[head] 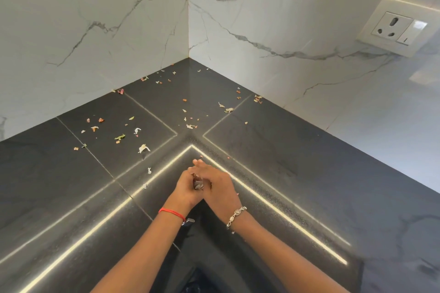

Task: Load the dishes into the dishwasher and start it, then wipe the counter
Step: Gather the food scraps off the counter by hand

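At the inner corner of a glossy black stone counter (262,150), a person's left hand (187,189) curls its fingers round a clump of papery vegetable scraps (198,183). The right hand (220,188) lies against it, fingers straight and together. Dry, curled flakes (142,148) litter the slab below grey-veined white marble walls (95,19).

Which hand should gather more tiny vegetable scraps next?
Probably the right hand: its fingers look free, while the left hand cups gathered vegetable scraps; loose scraps litter the black stone counter.
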Tool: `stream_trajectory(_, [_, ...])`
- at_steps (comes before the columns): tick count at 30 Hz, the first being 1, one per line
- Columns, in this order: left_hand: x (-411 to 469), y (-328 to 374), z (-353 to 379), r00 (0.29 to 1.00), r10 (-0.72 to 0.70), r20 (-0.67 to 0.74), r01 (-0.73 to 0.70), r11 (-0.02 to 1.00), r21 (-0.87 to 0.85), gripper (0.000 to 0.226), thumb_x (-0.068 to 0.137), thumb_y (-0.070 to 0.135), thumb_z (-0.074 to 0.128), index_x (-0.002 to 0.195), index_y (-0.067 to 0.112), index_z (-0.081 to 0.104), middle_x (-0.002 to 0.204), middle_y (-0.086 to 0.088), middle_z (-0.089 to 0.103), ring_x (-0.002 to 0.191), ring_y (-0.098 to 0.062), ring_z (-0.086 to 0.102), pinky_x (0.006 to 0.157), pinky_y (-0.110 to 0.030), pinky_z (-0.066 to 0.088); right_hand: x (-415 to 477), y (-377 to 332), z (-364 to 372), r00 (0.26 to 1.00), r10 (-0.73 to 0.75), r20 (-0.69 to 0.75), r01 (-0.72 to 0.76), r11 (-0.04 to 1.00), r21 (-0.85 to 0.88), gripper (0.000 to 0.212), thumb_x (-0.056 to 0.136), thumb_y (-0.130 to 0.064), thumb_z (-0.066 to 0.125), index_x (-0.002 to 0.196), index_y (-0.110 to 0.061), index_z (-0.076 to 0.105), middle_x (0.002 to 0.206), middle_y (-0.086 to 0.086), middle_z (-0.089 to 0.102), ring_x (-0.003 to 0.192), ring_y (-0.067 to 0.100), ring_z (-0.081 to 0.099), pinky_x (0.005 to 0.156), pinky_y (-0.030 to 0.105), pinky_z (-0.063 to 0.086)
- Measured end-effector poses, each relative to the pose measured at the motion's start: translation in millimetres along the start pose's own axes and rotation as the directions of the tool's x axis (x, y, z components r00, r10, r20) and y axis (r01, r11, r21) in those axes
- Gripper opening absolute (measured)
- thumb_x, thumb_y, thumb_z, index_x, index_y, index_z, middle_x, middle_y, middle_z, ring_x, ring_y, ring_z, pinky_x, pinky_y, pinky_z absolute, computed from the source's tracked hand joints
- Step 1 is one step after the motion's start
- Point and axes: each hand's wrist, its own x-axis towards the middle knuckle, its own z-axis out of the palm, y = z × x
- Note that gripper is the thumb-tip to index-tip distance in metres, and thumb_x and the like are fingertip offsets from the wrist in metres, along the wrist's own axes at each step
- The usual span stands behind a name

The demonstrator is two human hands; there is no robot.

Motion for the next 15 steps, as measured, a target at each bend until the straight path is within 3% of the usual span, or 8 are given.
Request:
stream_trajectory(2, [-2, 0, 0, 0.999, -0.013, 0.031, 0.012, 1.0, 0.009, 0.011, 0.061, -0.008, 0.066, 0.057, 0.001, 0.063, 0.054, -0.007, 0.06, 0.045, -0.016, 0.062, 0.044, -0.021, 0.052, 1, 1, -9, 0.994, 0.034, -0.107, -0.026, 0.997, 0.073, 0.033, 0.086, 0.012, 0.047, 0.107, -0.001, 0.068, 0.118, 0.005, 0.063, 0.113, 0.002, 0.053, 0.103, 0.021, 0.041])
stream_trajectory(4, [-2, 1, 0, 0.999, -0.016, 0.032, 0.016, 1.0, 0.01, 0.006, 0.07, 0.001, 0.05, 0.067, 0.002, 0.055, 0.054, -0.007, 0.056, 0.041, -0.016, 0.055, 0.041, -0.018, 0.048, 6, 16, -20, 0.975, 0.034, -0.219, -0.02, 0.998, 0.065, 0.027, 0.086, 0.009, 0.053, 0.101, -0.004, 0.072, 0.106, 0.007, 0.07, 0.102, -0.005, 0.057, 0.092, 0.013, 0.045])
stream_trajectory(5, [1, 3, -2, 0.999, -0.023, 0.024, 0.023, 1.0, -0.001, 0.007, 0.074, 0.004, 0.045, 0.069, 0.006, 0.05, 0.052, -0.006, 0.052, 0.038, -0.015, 0.05, 0.04, -0.017, 0.044, 9, 26, -29, 0.969, 0.064, -0.239, -0.055, 0.998, 0.042, 0.028, 0.087, 0.008, 0.052, 0.104, -0.004, 0.071, 0.109, 0.008, 0.069, 0.105, -0.002, 0.057, 0.093, 0.008, 0.04])
stream_trajectory(7, [1, 8, -3, 0.999, -0.038, 0.014, 0.039, 0.999, -0.022, 0.015, 0.081, 0.006, 0.04, 0.067, 0.011, 0.042, 0.049, -0.005, 0.046, 0.035, -0.013, 0.043, 0.037, -0.016, 0.04, 18, 50, -37, 0.971, 0.178, -0.161, -0.19, 0.98, -0.059, 0.032, 0.093, 0.0, 0.046, 0.122, -0.005, 0.06, 0.131, 0.009, 0.056, 0.126, 0.01, 0.047, 0.103, 0.009, 0.027])
stream_trajectory(9, [-2, 13, -5, 0.999, -0.043, 0.014, 0.043, 0.999, -0.016, 0.022, 0.088, 0.007, 0.036, 0.067, 0.012, 0.041, 0.049, -0.004, 0.044, 0.035, -0.012, 0.041, 0.037, -0.016, 0.039, 24, 73, -37, 0.958, 0.285, -0.038, -0.286, 0.932, -0.222, 0.043, 0.099, -0.016, 0.039, 0.141, -0.007, 0.037, 0.151, 0.006, 0.03, 0.142, 0.015, 0.022, 0.113, 0.021, 0.014])
stream_trajectory(12, [-8, 20, -10, 1.0, -0.009, 0.022, 0.009, 1.0, -0.013, 0.014, 0.081, 0.006, 0.04, 0.068, 0.012, 0.041, 0.051, -0.004, 0.045, 0.036, -0.013, 0.042, 0.037, -0.016, 0.039, 37, 84, -24, 0.943, 0.323, 0.081, -0.247, 0.842, -0.479, 0.062, 0.1, -0.041, 0.027, 0.149, -0.01, 0.005, 0.157, 0.002, -0.002, 0.145, 0.015, -0.006, 0.115, 0.029, -0.006])
stream_trajectory(15, [-14, 28, -15, 1.0, 0.012, 0.007, -0.012, 1.0, -0.022, 0.024, 0.092, 0.01, 0.034, 0.07, 0.012, 0.042, 0.052, -0.004, 0.045, 0.037, -0.013, 0.043, 0.038, -0.016, 0.04, 53, 78, -6, 0.945, 0.263, 0.193, -0.111, 0.816, -0.567, 0.065, 0.099, -0.047, 0.02, 0.149, -0.013, -0.002, 0.157, 0.0, -0.008, 0.144, 0.012, -0.01, 0.115, 0.032, -0.011])
